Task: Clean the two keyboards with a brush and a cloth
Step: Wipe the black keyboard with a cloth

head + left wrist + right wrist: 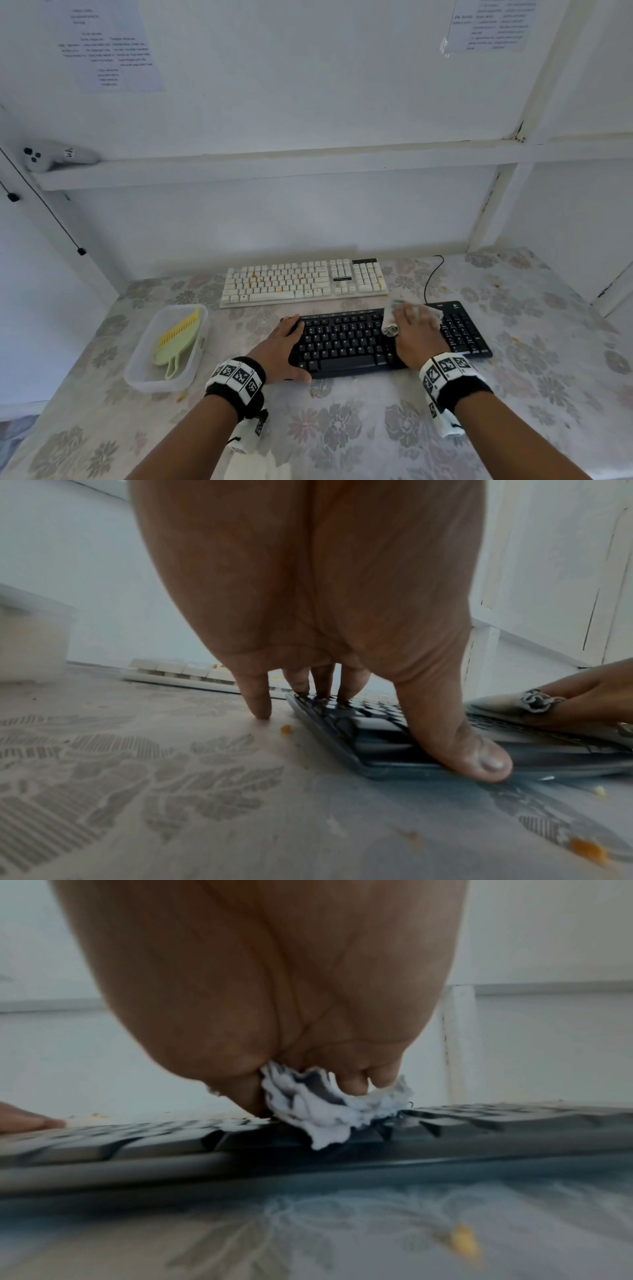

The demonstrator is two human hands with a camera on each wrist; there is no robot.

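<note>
The black keyboard lies near me on the floral table cover. My left hand rests on its left end, fingers straight on the keys and thumb against the front edge. My right hand holds a bunched pale cloth down on the keys left of the number pad; in the right wrist view the cloth sits between thumb and curled fingertips. Behind lies the white keyboard, with orange crumbs on its keys. The yellow-green brush lies in a tub at the left.
The clear plastic tub stands left of the keyboards. A black cable runs from the back wall towards the black keyboard's right end. Orange crumbs dot the table cover. A white controller lies on the shelf above.
</note>
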